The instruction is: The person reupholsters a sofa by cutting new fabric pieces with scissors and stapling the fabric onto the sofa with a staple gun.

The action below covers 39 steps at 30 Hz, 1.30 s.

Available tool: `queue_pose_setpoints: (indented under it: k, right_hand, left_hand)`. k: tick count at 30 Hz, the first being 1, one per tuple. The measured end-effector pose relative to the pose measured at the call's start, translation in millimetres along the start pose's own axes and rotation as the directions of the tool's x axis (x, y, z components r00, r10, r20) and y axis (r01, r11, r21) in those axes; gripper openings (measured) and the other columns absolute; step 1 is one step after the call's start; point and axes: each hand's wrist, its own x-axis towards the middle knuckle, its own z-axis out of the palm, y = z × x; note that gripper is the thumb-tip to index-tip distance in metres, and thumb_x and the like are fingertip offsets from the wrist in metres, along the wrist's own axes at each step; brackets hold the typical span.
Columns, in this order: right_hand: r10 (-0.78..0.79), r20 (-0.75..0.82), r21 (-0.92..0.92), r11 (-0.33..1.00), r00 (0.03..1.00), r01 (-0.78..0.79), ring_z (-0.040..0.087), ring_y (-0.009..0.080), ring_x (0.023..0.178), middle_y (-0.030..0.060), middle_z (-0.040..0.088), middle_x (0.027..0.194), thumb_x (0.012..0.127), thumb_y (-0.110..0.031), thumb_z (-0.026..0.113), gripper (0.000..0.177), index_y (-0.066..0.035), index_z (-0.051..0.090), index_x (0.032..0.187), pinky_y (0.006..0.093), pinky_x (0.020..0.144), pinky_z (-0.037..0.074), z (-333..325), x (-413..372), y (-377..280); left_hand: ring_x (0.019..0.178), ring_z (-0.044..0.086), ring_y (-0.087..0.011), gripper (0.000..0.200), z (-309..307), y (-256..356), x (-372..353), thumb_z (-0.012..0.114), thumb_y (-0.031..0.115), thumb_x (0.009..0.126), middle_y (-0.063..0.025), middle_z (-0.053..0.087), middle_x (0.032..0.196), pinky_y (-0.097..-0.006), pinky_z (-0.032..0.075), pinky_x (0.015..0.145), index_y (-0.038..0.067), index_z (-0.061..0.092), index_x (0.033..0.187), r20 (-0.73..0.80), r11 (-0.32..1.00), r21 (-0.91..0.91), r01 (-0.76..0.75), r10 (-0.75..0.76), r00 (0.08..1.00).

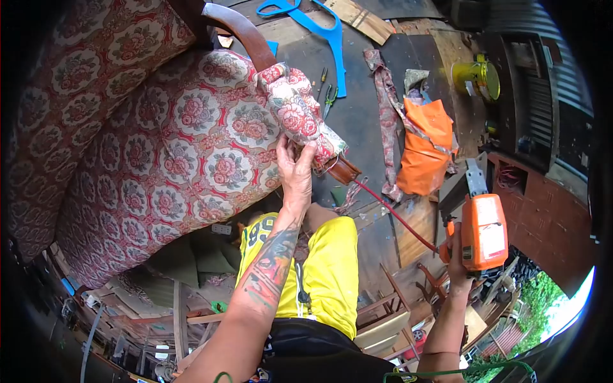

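My left hand (295, 167) pinches the red floral fabric (295, 108) wrapped over the end of the chair's wooden arm (242, 29), just above the arm's bare wood tip (343, 169). My right hand (454, 258) grips an orange staple gun (483, 233), held off to the right, away from the chair. A red air hose (396, 217) runs from the gun toward the arm tip. The floral upholstered seat (172, 153) fills the left of the view.
An orange cloth bundle (424, 150) and a strip of floral fabric (385, 108) lie on the dark floor. Pliers (329, 97), a blue plastic template (325, 29), a yellow can (476, 76) and wood boards lie farther off. My yellow shorts (325, 268) are below.
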Motion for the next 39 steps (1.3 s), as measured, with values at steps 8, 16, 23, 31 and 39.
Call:
queue_pose_setpoints:
  k: [8, 16, 23, 31, 39]
  right_hand:
    - [-0.108, 0.249, -0.371, 0.908, 0.962, 0.198, 0.055, 0.0156, 0.059, 0.0026, 0.056, 0.076, 0.100, -0.014, 0.056, 0.015, -0.005, 0.063, 0.110, 0.0290, 0.053, 0.044, 5, 71, 62]
    - [-0.075, 0.295, 0.185, 0.983, 0.953, 0.020, 0.066, 0.0244, 0.075, 0.0076, 0.066, 0.087, 0.096, -0.009, 0.060, 0.019, -0.005, 0.065, 0.114, 0.0357, 0.065, 0.051, 32, 146, 72]
    - [-0.398, 0.567, -0.022, 0.868, 0.721, 0.497, 0.067, 0.0338, 0.094, 0.0117, 0.069, 0.101, 0.086, -0.005, 0.063, 0.026, -0.008, 0.067, 0.112, 0.0444, 0.078, 0.053, 31, 179, 62]
    - [-0.568, 0.601, -0.018, 0.694, 0.563, 0.720, 0.067, 0.0325, 0.088, 0.0078, 0.069, 0.095, 0.078, -0.011, 0.068, 0.029, -0.012, 0.067, 0.107, 0.0437, 0.072, 0.053, 35, 203, 46]
    - [-0.609, 0.523, 0.098, 0.739, 0.597, 0.667, 0.071, 0.0268, 0.073, 0.0103, 0.071, 0.084, 0.069, -0.009, 0.081, 0.026, -0.002, 0.070, 0.091, 0.0340, 0.066, 0.056, 40, 213, 4]
  left_hand:
    - [0.117, 0.053, -0.0182, 0.059, 38, -13, -4, 0.068, 0.014, 0.089, -0.0108, 0.055, 0.128, -0.0332, 0.038, 0.104, -0.003, 0.041, 0.138, -0.274, 0.996, -0.027, -0.081, 0.071, 0.959]
    - [0.119, 0.053, -0.0206, 0.073, 25, -11, -13, 0.073, 0.017, 0.089, -0.0165, 0.053, 0.134, -0.0339, 0.039, 0.105, -0.006, 0.033, 0.144, -0.109, 0.946, 0.291, -0.139, 0.177, 0.978]
    - [0.143, 0.029, -0.0322, 0.100, 43, -15, -27, 0.078, 0.024, 0.084, -0.0301, 0.027, 0.152, -0.0396, 0.022, 0.117, -0.010, 0.012, 0.151, -0.251, 0.853, 0.502, -0.144, 0.302, 0.920]
    - [0.147, 0.012, -0.0463, 0.101, 42, -29, -15, 0.059, 0.042, 0.095, -0.0382, 0.008, 0.155, -0.0438, 0.015, 0.119, -0.010, -0.007, 0.151, -0.184, 0.680, 0.731, -0.050, 0.268, 0.946]
    - [0.136, 0.038, -0.0191, 0.059, 51, -9, -32, 0.045, 0.034, 0.103, -0.0129, 0.043, 0.148, -0.0324, 0.023, 0.116, -0.007, 0.037, 0.146, -0.223, 0.989, 0.131, -0.075, 0.103, 0.969]
